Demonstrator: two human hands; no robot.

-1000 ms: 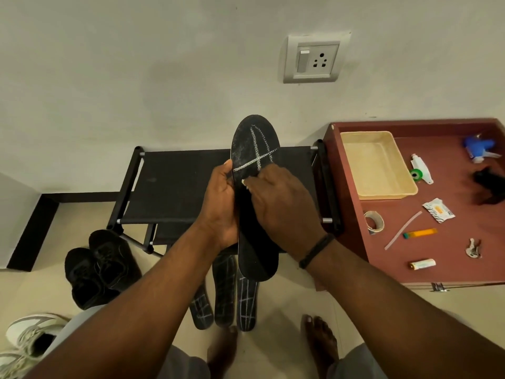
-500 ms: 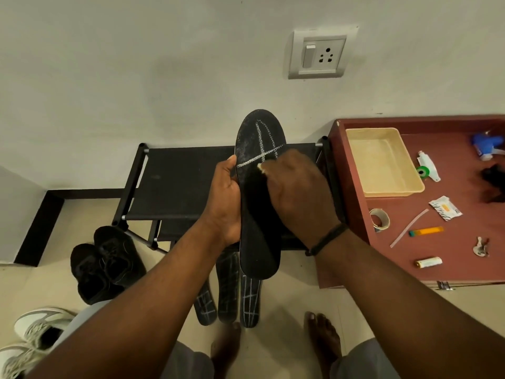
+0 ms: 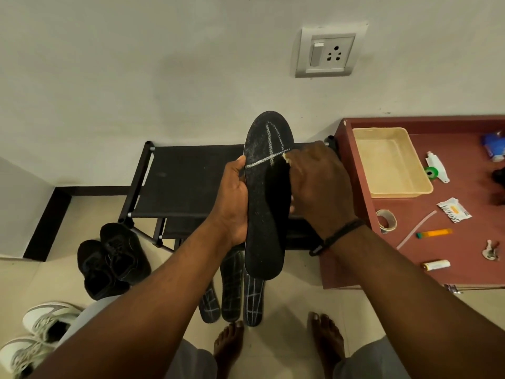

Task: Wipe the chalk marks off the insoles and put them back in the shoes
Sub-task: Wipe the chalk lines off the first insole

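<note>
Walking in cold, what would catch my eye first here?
Most striking is the black insole held upright in mid-frame, a chalk cross near its top. The left hand grips its edge while the right hand holds something small and pale against the cross. Below, three chalk-lined insoles lie on the floor, with black shoes to their left.
</note>
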